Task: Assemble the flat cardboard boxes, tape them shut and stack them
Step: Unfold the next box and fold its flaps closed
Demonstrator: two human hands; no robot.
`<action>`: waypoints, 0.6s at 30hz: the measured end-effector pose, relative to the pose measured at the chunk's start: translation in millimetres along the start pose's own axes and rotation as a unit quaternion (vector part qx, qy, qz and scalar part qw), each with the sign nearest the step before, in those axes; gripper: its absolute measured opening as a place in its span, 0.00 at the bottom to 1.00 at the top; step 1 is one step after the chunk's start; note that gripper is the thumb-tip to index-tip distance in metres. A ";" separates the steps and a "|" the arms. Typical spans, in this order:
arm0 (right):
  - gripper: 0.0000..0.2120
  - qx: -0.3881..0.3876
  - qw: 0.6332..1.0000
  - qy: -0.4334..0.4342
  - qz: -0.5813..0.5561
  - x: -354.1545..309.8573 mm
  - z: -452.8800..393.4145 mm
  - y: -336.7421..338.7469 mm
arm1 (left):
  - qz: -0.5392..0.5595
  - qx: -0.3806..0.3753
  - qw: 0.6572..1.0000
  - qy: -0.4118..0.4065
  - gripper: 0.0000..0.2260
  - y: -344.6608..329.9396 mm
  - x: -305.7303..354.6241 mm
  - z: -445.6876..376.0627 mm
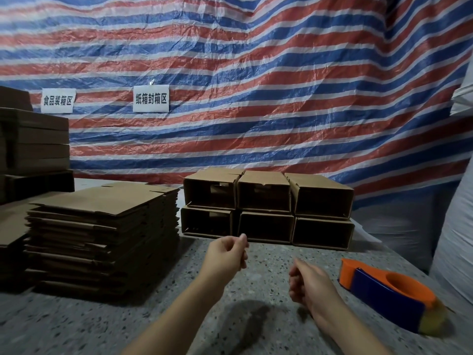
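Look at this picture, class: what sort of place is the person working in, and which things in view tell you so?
Probably a small packing or warehouse workshop. A pile of flat cardboard boxes sits beside assembled boxes stacked in two rows, a tape dispenser lies on the speckled table, and printed signs hang on a striped tarpaulin wall.

Matt cardboard boxes point(266, 208), speckled stone table point(256, 290), glossy plastic dispenser point(384, 290).

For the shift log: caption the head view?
Empty hands between flat cartons, six stacked boxes, tape dispenser.

left box stack point(33, 139) cut by frame edge, tape dispenser point(389, 290) tip blurred
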State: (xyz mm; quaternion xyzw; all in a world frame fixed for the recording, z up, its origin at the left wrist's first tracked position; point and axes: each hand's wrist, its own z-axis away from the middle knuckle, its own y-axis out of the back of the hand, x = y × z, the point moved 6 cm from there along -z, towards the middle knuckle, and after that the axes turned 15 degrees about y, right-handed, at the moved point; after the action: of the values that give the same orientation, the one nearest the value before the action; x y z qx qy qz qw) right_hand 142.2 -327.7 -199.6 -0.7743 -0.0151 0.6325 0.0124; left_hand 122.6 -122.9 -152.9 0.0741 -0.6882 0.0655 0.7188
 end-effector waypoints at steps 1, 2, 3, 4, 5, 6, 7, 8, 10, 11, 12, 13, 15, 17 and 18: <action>0.15 -0.002 1.000 0.004 -0.001 -2.0 -0.5 -1.9 | -0.045 0.013 0.999 -0.025 0.12 7.3 8.0 -0.8; 0.14 -0.003 1.000 0.007 -0.002 -3.9 -1.1 -3.9 | -0.105 0.023 0.993 -0.057 0.12 14.3 16.2 -0.7; 0.14 -0.003 1.000 0.009 -0.005 -5.5 -1.9 -5.6 | -0.171 0.029 0.980 -0.093 0.12 20.9 24.5 -0.5; 0.14 -0.001 1.000 0.010 -0.010 -6.5 -2.3 -7.1 | -0.236 0.037 0.963 -0.126 0.12 28.1 32.5 -0.4; 0.14 -0.001 1.000 0.010 -0.014 -7.3 -2.7 -8.9 | -0.294 0.051 0.943 -0.151 0.13 36.7 40.4 -0.7; 0.14 -0.003 1.000 0.011 -0.016 -7.6 -2.6 -10.5 | -0.340 0.071 0.922 -0.169 0.16 47.2 49.6 -1.7; 0.15 -0.006 1.000 0.012 -0.016 -7.4 -2.4 -12.0 | -0.372 0.098 0.906 -0.177 0.19 59.3 59.8 -3.1; 0.15 -0.008 1.000 0.012 -0.016 -6.6 -2.1 -13.0 | -0.390 0.124 0.895 -0.179 0.23 72.0 70.6 -4.7; 0.15 -0.009 1.000 0.012 -0.017 -5.0 -1.4 -13.5 | -0.437 0.188 0.860 -0.184 0.30 97.9 92.2 -6.3; 0.15 -0.010 1.000 0.012 -0.017 -4.4 -1.4 -13.6 | -0.488 0.231 0.819 -0.195 0.33 109.1 102.8 -6.1; 0.15 -0.010 1.000 0.012 -0.018 -4.0 -1.5 -13.9 | -0.546 0.272 0.766 -0.201 0.36 118.4 111.8 -6.2; 0.15 -0.010 1.000 0.011 -0.020 -3.9 -1.6 -14.2 | -0.599 0.303 0.715 -0.197 0.38 126.5 118.2 -8.9; 0.16 -0.011 1.000 0.009 -0.020 -3.4 -1.5 -14.4 | -0.663 0.337 0.649 -0.161 0.36 141.4 123.8 -18.0; 0.16 -0.013 1.000 0.006 -0.016 -2.9 -0.8 -14.5 | -0.704 0.352 0.610 -0.087 0.34 155.0 121.7 -26.6; 0.16 -0.014 1.000 0.006 -0.017 -3.0 -0.4 -14.5 | -0.720 0.356 0.594 -0.039 0.35 162.1 117.9 -29.6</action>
State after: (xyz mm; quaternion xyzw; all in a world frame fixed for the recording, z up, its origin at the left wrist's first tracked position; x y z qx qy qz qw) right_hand 141.9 -313.3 -196.1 -0.7776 -0.0370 0.6276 0.0120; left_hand 125.0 40.9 -33.6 0.7981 -0.3604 -0.2366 0.4209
